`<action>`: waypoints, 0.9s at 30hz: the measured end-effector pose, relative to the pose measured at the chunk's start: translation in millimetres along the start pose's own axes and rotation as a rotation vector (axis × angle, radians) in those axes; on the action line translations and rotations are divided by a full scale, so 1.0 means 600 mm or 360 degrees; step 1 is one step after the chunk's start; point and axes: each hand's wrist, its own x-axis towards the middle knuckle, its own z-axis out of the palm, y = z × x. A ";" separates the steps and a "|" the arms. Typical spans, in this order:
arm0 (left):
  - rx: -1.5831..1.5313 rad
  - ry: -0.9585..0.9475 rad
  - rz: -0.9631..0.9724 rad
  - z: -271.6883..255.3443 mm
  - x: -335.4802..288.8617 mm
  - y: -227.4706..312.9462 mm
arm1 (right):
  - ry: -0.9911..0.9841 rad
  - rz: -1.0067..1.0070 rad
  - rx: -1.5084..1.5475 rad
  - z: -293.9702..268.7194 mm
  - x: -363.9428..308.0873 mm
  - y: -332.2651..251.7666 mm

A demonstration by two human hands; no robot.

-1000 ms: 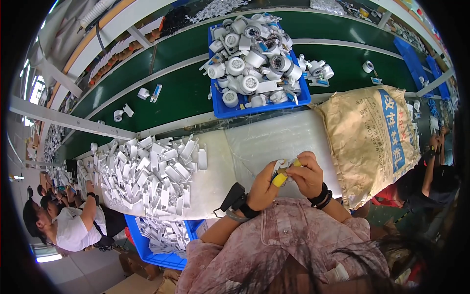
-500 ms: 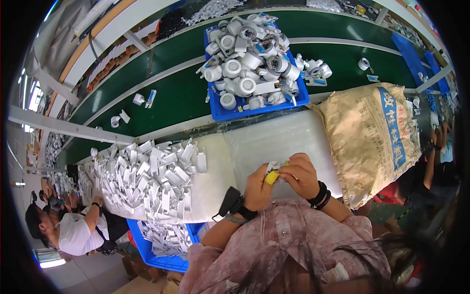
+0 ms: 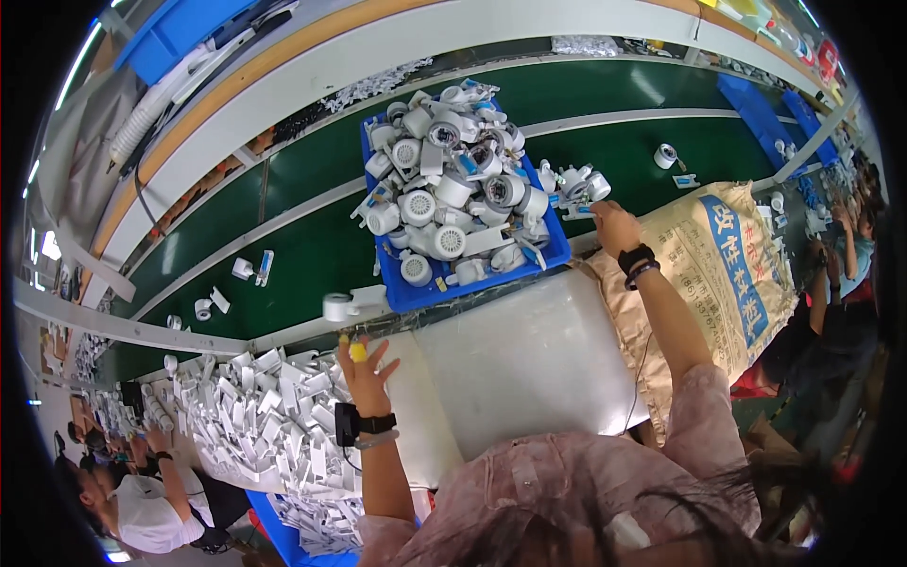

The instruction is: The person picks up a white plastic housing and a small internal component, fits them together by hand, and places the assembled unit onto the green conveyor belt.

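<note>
My left hand is raised at the far edge of the work surface, fingers spread and holding nothing. Yellow covers show on its fingers. Just beyond its fingertips is a white fan-like part with a round head and flat handle. Farther right, my right hand reaches past the paper sack, its fingertips pinched on a small white part with a blue strip. That part lies at the near side of a small cluster of round white housings, beside the heaped blue bin.
White plastic covers lie piled at the left, above another blue bin. A brown paper sack stands at the right. Beyond runs a green conveyor with scattered parts, under a shelf frame. Co-workers sit on both sides.
My hands have parted from close together over the work surface. The left went left and forward and opened; the right stretched forward to the loose parts. The whole view has shifted.
</note>
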 end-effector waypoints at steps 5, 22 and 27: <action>0.0208 -0.0430 -0.0380 0.027 -0.043 -0.052 | 0.0035 -0.0624 -0.0671 0.087 0.099 0.092; 0.0366 -0.1050 -0.0173 0.084 -0.100 -0.080 | -0.0709 0.0063 0.1228 -0.041 0.041 0.072; 0.1118 -0.1168 0.1006 0.164 -0.156 0.040 | -0.0729 -0.0404 0.1221 -0.146 -0.104 -0.090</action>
